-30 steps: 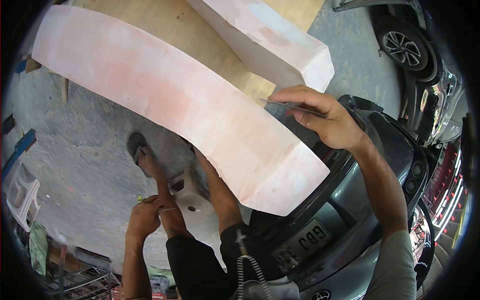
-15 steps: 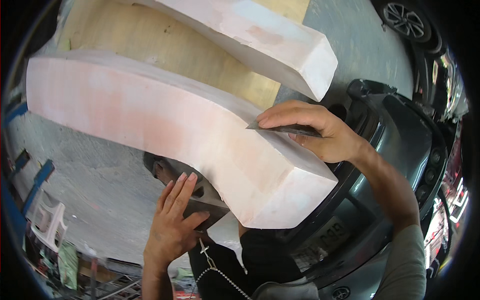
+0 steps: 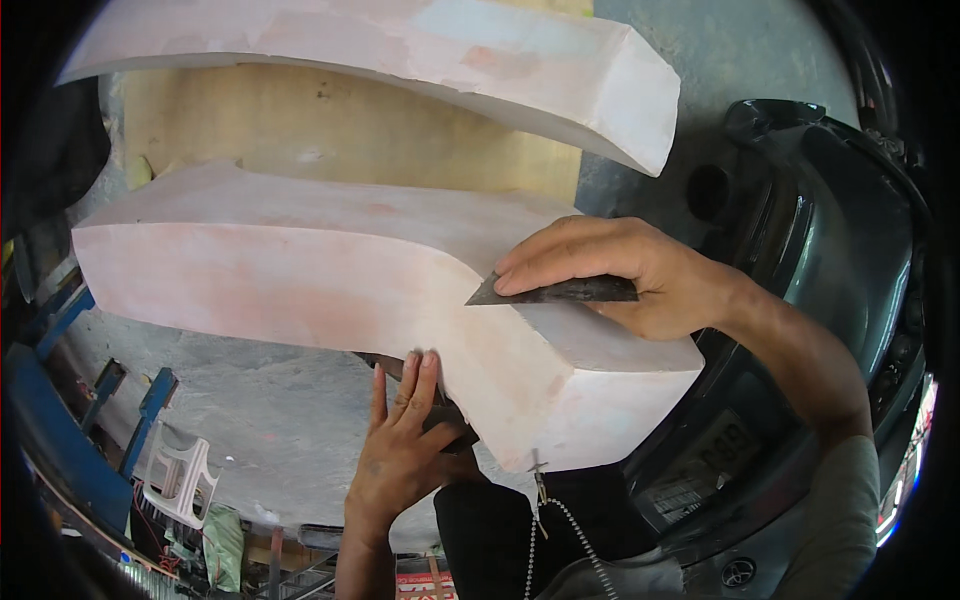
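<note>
A long, curved, pale pink-and-white body part (image 3: 300,275), coated with what looks like filler, lies across the middle. My right hand (image 3: 650,275) grips a dark, thin-bladed putty scraper (image 3: 570,292), its pointed corner resting at the upper edge near the bend. Below that bend, my left hand (image 3: 405,430) has its fingers stretched up to the part's lower edge, with the thumb against a dark flat plate (image 3: 448,428). The palm side of that hand is hidden.
A second pale curved part (image 3: 400,45) lies beyond, over a yellowish board (image 3: 215,125). On the right stands a dark car (image 3: 830,270). Blue metal supports (image 3: 150,410) and a white plastic stool (image 3: 180,475) are at left. A beaded chain (image 3: 570,515) hangs in front of me.
The view has shifted, so the stool and parts sit differently in the picture. The scraper has moved slightly toward me and left along the edge, its blade showing broader. Both hands keep their holds.
</note>
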`<state>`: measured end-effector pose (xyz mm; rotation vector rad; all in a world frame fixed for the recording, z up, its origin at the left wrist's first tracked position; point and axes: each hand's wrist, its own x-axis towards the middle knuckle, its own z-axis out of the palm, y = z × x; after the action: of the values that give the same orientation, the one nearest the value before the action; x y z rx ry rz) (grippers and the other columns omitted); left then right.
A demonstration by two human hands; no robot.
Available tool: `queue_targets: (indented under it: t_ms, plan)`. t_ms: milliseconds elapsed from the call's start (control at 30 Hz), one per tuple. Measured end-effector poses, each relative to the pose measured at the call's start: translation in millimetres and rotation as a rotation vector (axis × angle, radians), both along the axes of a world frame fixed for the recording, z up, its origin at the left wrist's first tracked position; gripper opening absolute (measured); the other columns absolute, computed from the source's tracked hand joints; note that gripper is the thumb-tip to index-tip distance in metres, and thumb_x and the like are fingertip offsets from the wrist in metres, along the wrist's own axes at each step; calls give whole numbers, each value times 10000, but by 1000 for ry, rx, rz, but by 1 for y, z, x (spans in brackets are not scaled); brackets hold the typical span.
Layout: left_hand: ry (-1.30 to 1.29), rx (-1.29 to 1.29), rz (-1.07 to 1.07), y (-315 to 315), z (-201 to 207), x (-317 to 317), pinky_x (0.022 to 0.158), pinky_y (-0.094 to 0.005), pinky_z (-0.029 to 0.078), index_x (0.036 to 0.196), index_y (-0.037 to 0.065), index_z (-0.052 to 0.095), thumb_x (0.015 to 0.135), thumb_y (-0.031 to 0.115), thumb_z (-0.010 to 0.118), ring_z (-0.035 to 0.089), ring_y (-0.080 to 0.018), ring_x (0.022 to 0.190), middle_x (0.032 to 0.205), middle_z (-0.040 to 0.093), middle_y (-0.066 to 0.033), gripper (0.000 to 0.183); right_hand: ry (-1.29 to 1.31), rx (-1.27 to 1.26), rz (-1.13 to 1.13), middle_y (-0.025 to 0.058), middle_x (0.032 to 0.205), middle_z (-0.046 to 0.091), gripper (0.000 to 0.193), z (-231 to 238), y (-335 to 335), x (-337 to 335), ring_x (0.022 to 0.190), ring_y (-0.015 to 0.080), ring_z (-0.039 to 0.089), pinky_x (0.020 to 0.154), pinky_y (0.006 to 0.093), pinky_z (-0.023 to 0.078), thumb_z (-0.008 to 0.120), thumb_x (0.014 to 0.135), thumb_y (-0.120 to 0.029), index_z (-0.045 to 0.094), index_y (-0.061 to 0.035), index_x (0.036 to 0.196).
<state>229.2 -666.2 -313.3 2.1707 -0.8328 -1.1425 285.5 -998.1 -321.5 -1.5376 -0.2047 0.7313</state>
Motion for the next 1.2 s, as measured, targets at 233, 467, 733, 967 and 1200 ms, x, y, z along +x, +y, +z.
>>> queue_targets:
  t_ms: [233, 467, 733, 967, 1200]
  plan:
    - [44, -9, 30, 1, -1, 3, 1214, -599, 171, 853, 134, 744, 699, -40, 666, 278, -380, 1511, 1623, 298, -206, 246, -38, -1, 25, 113, 1283, 661, 634, -9, 1, -1, 1240, 292, 583, 1077, 402, 450, 557, 727, 187, 671, -89, 1286]
    - [24, -13, -8, 5, -6, 2, 1206, -612, 182, 925, 118, 716, 657, 52, 754, 294, -330, 1514, 1630, 306, -168, 279, -56, -21, 16, 114, 1288, 666, 627, -13, 0, -9, 1222, 294, 607, 1070, 399, 461, 564, 721, 195, 676, -85, 1271]
    - [43, -30, 54, 5, -11, 2, 1210, -599, 203, 886, 92, 740, 726, -69, 655, 297, -349, 1504, 1611, 343, -168, 242, -58, -31, -35, 125, 1286, 667, 594, -17, 2, -18, 1214, 292, 620, 1058, 397, 469, 602, 747, 183, 683, -96, 1265]
    - [79, -19, 57, 5, -11, 2, 1222, -591, 174, 888, 83, 737, 720, -78, 663, 280, -337, 1512, 1617, 327, -167, 245, -56, -14, -34, 152, 1275, 669, 627, -12, -8, -22, 1221, 309, 617, 1052, 398, 459, 547, 701, 218, 704, -82, 1229]
    - [102, -28, 70, 5, -10, 4, 1225, -584, 166, 895, 81, 741, 731, -69, 674, 263, -341, 1517, 1627, 307, -161, 233, -24, -35, -13, 169, 1288, 677, 524, 7, -27, -35, 1235, 313, 609, 1076, 432, 422, 671, 692, 133, 742, -41, 1181]
